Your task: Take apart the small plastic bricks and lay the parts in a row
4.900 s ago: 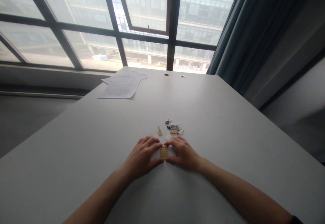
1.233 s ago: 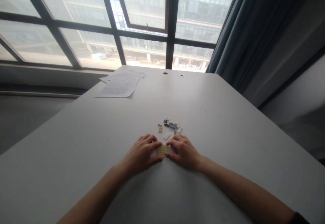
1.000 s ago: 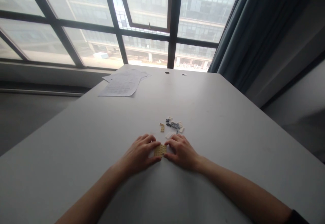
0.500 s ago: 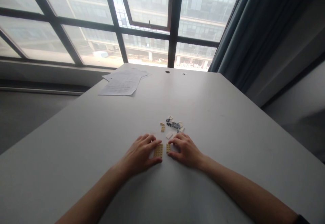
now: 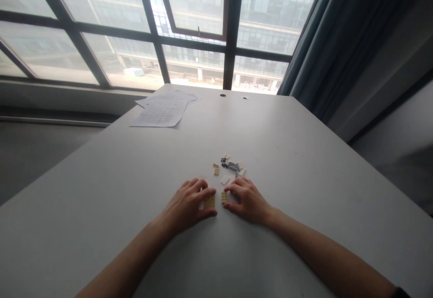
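Observation:
My left hand (image 5: 190, 202) has its thumb and index finger around a tan studded plate (image 5: 209, 201) on the white table (image 5: 135, 176). Just to the right, my right hand (image 5: 248, 199) pinches a smaller tan piece (image 5: 223, 197) between thumb and index finger. A narrow gap separates the two pieces. Beyond my hands lie two small tan bricks (image 5: 216, 171), a flat white piece (image 5: 225, 179) and a loose group of grey bricks (image 5: 233, 166), with black and white ones beside them.
Printed paper sheets (image 5: 160, 111) lie at the table's far left. Two round holes (image 5: 223, 95) are near its far edge. Behind stand large windows, with a dark curtain (image 5: 314, 54) on the right.
The tan plate in my left hand has shifted slightly left, deeper between thumb and fingers, so the gap to the smaller piece is a little wider. My right hand has hardly moved.

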`<state>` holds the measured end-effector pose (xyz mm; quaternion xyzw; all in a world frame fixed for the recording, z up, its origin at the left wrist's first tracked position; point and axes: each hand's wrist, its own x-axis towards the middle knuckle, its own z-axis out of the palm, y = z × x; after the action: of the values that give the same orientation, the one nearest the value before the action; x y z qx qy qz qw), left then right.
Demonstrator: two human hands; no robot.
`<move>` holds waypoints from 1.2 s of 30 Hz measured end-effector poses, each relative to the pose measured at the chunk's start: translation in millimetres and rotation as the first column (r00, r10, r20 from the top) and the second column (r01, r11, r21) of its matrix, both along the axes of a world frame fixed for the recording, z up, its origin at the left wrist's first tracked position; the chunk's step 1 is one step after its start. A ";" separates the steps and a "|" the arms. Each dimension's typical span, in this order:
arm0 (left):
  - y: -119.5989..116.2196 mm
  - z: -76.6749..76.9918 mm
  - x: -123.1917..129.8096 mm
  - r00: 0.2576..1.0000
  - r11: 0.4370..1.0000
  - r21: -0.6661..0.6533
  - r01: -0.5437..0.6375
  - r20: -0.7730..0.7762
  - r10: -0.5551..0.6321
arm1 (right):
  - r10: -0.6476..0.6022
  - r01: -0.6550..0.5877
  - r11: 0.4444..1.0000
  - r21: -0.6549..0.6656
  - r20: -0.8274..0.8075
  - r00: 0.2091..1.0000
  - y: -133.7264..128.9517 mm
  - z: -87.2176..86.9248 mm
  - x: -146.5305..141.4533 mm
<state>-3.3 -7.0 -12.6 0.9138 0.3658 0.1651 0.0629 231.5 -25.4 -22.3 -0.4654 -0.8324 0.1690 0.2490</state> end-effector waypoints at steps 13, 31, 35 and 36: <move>0.6 0.4 -1.5 1.000 1.000 0.008 0.007 -0.001 -0.007 | 0.012 -0.012 1.000 0.004 -0.038 0.999 2.1 1.5 3.2; 9.2 8.5 18.1 0.994 0.994 0.081 -0.079 0.082 0.073 | 0.058 -0.096 0.993 0.061 0.456 0.888 84.4 31.0 25.6; 8.3 5.3 17.8 0.990 0.991 0.092 -0.092 0.113 0.082 | 0.055 -0.108 0.991 0.080 0.494 0.868 81.6 37.4 25.3; 8.1 4.5 17.3 0.990 0.991 0.098 -0.089 0.119 0.077 | 0.052 -0.105 0.991 0.085 0.474 0.879 79.9 38.6 25.8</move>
<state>14.0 1.1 -8.0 0.8888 0.3903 0.2384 0.0296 257.3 54.5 16.3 -0.4441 -0.8940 0.0158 0.0576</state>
